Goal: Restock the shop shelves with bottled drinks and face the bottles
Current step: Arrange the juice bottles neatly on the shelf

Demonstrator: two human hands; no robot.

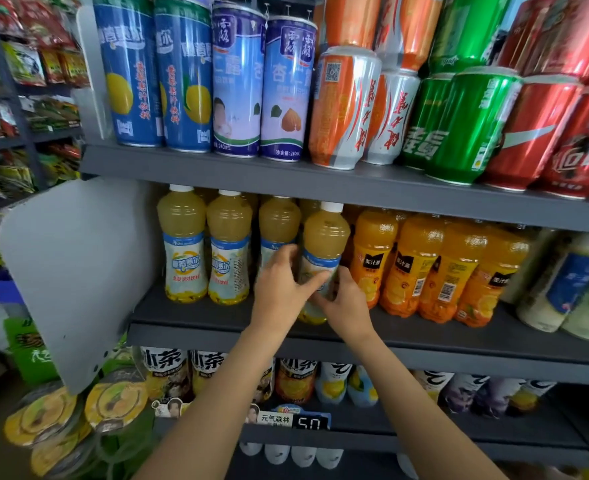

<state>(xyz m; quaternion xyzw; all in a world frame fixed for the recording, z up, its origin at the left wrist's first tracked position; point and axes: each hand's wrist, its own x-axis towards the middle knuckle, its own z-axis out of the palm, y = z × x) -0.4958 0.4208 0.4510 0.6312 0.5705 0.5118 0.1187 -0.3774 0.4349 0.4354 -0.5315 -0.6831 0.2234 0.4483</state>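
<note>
On the middle shelf [217, 317] stands a row of yellow juice bottles with white caps and blue-white labels. Both my hands hold the front one, a yellow juice bottle [324, 237], at its lower label. My left hand [279, 289] wraps its left side with the fingers curled round the front. My right hand [346, 303] grips its right side low down. The bottle stands upright near the shelf's front edge, ahead of its neighbours. Two more yellow bottles [182, 244] stand to the left, and a third is partly hidden behind my left hand.
Orange juice bottles [407, 265] crowd the bottle's right side, then pale milky bottles [563, 282]. Tall cans [237, 84] fill the shelf above. Tea bottles [161, 372] line the shelf below. A grey side panel [71, 271] sticks out at the left, with snack racks beyond.
</note>
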